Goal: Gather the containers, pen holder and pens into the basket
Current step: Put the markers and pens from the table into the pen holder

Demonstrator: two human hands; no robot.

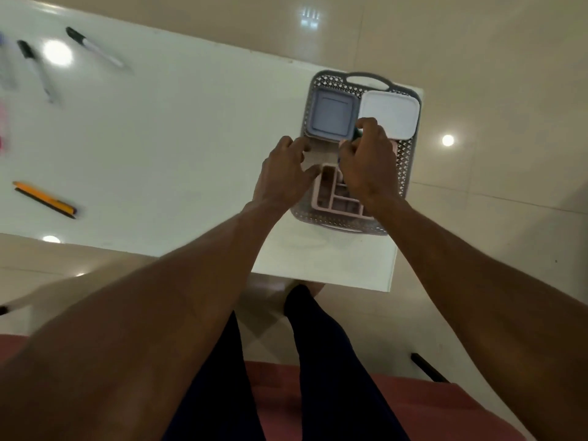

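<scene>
Basket (405, 160) at right end of surface (191, 138); holds blue container (331, 114), white container (389, 114), pink pen holder (334, 198). Right hand (366, 163) curled over holder, grip unclear. Left hand (283, 173) released, fingers spread. Pens (92, 47) and pencil (44, 198) far left.

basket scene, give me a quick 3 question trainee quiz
1. True or false: both lidded containers sit in the basket.
2. Where is the pen holder? A) on the table B) in the basket C) on the floor
3. Which item lies nearest the table's near edge, left of the basket?

Key: 1 true, the blue-lidded container and white-lidded container. 2 B. 3 the yellow pencil.
</scene>
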